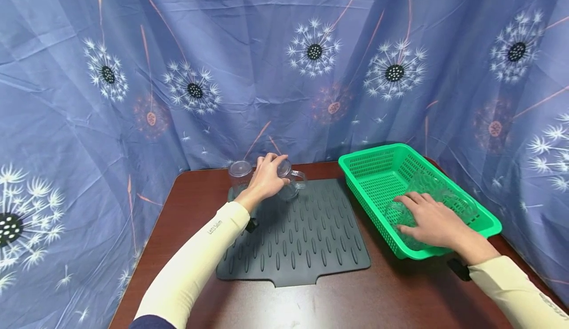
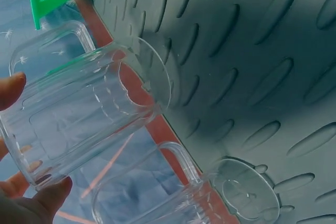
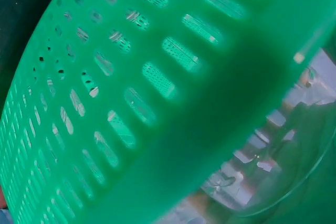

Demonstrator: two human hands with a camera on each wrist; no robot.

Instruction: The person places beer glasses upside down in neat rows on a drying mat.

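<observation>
The left hand (image 1: 266, 176) gripped a clear mug (image 2: 79, 114) (tilted) above the mat (image 1: 302, 230), fingers curled round it, and might knock its neighbour mug (image 2: 173, 192), while the right hand (image 1: 433, 223) lay on a glass in the basket (image 1: 378, 163), grip unclear.

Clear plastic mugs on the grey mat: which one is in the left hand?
The right-hand clear mug, gripped and tilted by the left hand; the other mug stands untouched.

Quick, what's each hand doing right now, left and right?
Left hand: holding a clear mug over the grey mat.
Right hand: in the green basket, fingers on a clear mug.
</observation>
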